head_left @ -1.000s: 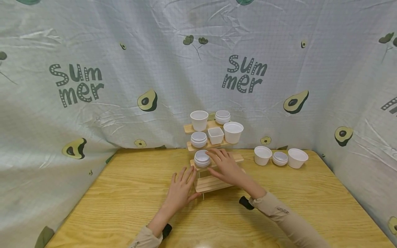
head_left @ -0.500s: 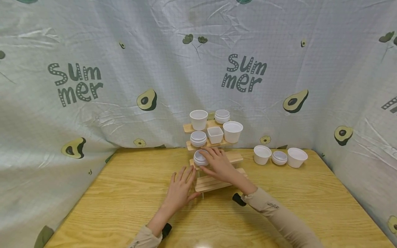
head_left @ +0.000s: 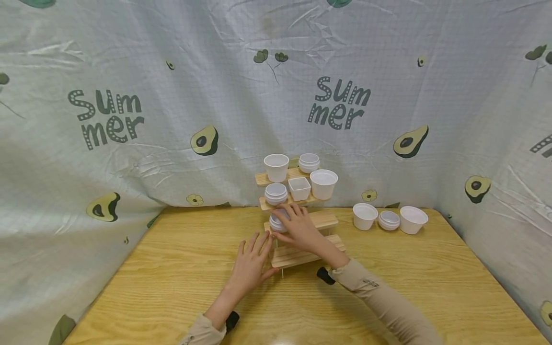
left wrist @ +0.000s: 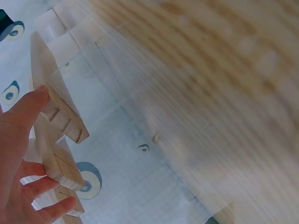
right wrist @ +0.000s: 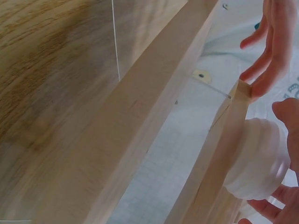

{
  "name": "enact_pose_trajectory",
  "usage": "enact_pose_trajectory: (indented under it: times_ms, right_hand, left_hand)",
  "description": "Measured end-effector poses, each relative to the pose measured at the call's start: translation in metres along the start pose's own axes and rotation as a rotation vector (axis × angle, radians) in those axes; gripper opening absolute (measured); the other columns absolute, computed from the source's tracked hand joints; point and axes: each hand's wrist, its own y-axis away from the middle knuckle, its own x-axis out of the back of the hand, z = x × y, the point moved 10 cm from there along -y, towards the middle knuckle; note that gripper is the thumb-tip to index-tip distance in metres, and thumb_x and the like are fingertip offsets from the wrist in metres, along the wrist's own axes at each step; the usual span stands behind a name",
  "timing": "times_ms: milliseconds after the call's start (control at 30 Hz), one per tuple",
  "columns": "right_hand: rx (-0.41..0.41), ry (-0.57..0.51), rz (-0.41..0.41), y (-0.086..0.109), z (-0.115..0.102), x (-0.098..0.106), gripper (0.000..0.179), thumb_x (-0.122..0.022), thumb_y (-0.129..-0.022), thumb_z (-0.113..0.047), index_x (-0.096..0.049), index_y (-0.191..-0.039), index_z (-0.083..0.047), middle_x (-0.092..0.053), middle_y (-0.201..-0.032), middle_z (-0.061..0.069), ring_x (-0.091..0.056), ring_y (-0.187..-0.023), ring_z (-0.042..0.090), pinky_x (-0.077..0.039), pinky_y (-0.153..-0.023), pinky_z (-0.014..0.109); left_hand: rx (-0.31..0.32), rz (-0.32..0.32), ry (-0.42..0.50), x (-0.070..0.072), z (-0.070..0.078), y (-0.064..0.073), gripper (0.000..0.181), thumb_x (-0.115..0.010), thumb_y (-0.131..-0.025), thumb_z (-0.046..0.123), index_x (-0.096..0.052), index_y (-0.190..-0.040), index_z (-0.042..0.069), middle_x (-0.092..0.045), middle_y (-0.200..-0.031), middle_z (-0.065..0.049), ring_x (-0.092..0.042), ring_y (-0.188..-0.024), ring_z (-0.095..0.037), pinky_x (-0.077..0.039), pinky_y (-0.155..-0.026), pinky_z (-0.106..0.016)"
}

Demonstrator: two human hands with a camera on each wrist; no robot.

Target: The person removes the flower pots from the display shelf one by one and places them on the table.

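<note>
A tiered wooden stand (head_left: 297,255) with clear side supports stands on the table. On its third step down sits a low round white pot (head_left: 277,224), ribbed around its side in the right wrist view. My right hand (head_left: 302,234) holds this pot from the right, thumb on the near side and fingers on the far side; the hand partly hides it. At the stand's left end rests my left hand (head_left: 251,263), fingers spread. In the left wrist view its thumb touches the end of one step (left wrist: 65,119), and the fingers lie by the other step ends.
Higher steps carry a tall white cup (head_left: 277,167), a low pot (head_left: 309,163), another low pot (head_left: 276,194), a square pot (head_left: 299,189) and a wide cup (head_left: 324,184). Right of the stand, a cup (head_left: 365,216), a low pot (head_left: 389,220) and another cup (head_left: 413,220) stand before a cloth backdrop.
My right hand has moved left over the third step and closed around the low round pot there. The left hand has stayed at the stand's left end.
</note>
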Motion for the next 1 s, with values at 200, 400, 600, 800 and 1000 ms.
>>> enact_pose_trajectory:
  times_ms: [200,400,600,800,1000]
  right_hand:
    - [-0.012,0.008,-0.019,-0.0018,0.0019,-0.0027,0.053,-0.059,-0.082,-0.043,-0.046,-0.128,-0.020,-0.044,-0.124,0.009,-0.042,-0.110,0.026,-0.039,-0.082,0.043]
    - [-0.008,0.019,-0.019,-0.0021,0.0019,-0.0027,0.051,-0.060,-0.082,-0.039,-0.046,-0.128,-0.020,-0.044,-0.123,0.009,-0.042,-0.110,0.026,-0.038,-0.082,0.043]
    - [0.005,0.022,-0.002,-0.0021,0.0007,-0.0019,0.049,-0.061,-0.082,-0.036,-0.047,-0.126,-0.019,-0.044,-0.122,0.009,-0.042,-0.107,0.025,-0.037,-0.080,0.041]
    - [0.011,0.011,0.026,0.0002,0.0009,0.0005,0.049,-0.063,-0.080,-0.034,-0.049,-0.124,-0.019,-0.044,-0.121,0.009,-0.042,-0.109,0.025,-0.038,-0.077,0.040]
    - [0.001,-0.014,0.027,0.0052,0.0024,0.0027,0.051,-0.064,-0.079,-0.034,-0.048,-0.125,-0.020,-0.044,-0.124,0.010,-0.041,-0.111,0.026,-0.040,-0.076,0.041]
  left_hand:
    - [0.007,-0.011,0.013,0.0007,-0.0004,-0.0005,0.079,-0.062,-0.070,0.058,-0.044,-0.131,0.011,-0.043,-0.135,-0.005,-0.040,-0.123,-0.028,-0.041,-0.090,-0.051]
    - [0.002,0.003,0.017,0.0009,-0.0004,-0.0015,0.079,-0.064,-0.069,0.057,-0.045,-0.130,0.011,-0.045,-0.133,-0.007,-0.042,-0.121,-0.030,-0.042,-0.088,-0.051]
    - [0.012,-0.010,0.030,0.0009,-0.0010,-0.0013,0.080,-0.063,-0.070,0.057,-0.043,-0.132,0.011,-0.043,-0.135,-0.006,-0.040,-0.123,-0.029,-0.041,-0.089,-0.051]
    - [0.015,-0.032,0.034,-0.0007,-0.0010,-0.0010,0.081,-0.063,-0.070,0.057,-0.042,-0.133,0.011,-0.041,-0.136,-0.006,-0.039,-0.124,-0.029,-0.041,-0.090,-0.052]
    - [0.012,-0.026,0.024,-0.0009,-0.0004,-0.0006,0.081,-0.062,-0.070,0.058,-0.042,-0.133,0.010,-0.042,-0.135,-0.007,-0.040,-0.123,-0.030,-0.041,-0.089,-0.051]
